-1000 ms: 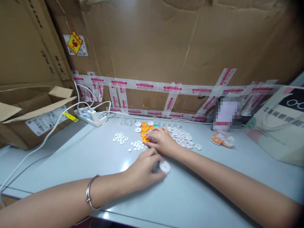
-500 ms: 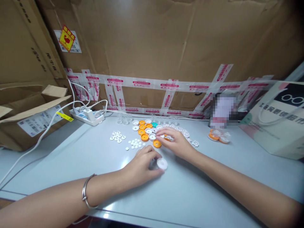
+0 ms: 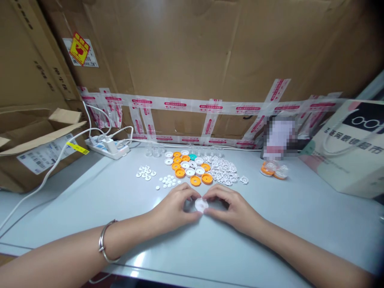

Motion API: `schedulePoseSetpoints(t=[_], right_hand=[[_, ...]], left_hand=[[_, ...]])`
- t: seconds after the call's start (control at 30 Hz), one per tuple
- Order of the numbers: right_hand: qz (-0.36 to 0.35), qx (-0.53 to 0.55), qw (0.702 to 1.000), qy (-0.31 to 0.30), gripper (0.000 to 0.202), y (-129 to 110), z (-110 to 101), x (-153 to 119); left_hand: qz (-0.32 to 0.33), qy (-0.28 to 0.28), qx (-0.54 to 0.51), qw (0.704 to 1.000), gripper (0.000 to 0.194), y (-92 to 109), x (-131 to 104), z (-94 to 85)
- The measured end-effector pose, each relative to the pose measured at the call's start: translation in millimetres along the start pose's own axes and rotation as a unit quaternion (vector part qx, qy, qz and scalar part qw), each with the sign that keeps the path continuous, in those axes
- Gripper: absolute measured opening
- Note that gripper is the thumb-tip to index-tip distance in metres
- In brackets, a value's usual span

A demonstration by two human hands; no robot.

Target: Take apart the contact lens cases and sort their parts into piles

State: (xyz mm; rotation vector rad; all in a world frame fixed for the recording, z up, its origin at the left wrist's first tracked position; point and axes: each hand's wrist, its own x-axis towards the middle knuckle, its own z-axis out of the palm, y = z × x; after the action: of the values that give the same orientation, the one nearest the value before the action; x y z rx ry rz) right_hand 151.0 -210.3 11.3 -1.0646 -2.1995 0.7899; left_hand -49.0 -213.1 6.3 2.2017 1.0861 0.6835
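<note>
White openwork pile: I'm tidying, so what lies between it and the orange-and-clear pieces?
One loose white piece, then bare tabletop, in the head view.

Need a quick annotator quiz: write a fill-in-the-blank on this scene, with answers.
The left hand and right hand hold one round piece, coloured ____. The bracelet is on the ____ wrist. Among the orange and white rings, one differs, coloured ____. The open carton stands ____ of the power strip.

Answers: white; left; green; left
</note>
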Motion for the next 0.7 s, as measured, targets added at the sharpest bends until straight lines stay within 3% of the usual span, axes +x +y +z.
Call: schedulePoseSetpoints(t=[0.2, 0.37, 0.7], right_hand=[[0.001, 0.001, 1.000, -0.012, 0.025, 2.4, 1.6, -0.5], [0.014, 0.012, 1.000, -0.023, 0.024, 3.1, 1.9, -0.5], [0.025, 0.019, 0.999, -0.024, 0.018, 3.0, 3.5, 0.8]], left_hand=[[0.007, -0.002, 0.011, 1.000, 0.034, 1.0, 2.9, -8.6], [0.060, -0.046, 0.058, 0.995, 0.012, 5.0, 12.3, -19.9], [0.084, -0.110, 0.208, 0.968, 0.014, 14.7, 33.0, -14.3]])
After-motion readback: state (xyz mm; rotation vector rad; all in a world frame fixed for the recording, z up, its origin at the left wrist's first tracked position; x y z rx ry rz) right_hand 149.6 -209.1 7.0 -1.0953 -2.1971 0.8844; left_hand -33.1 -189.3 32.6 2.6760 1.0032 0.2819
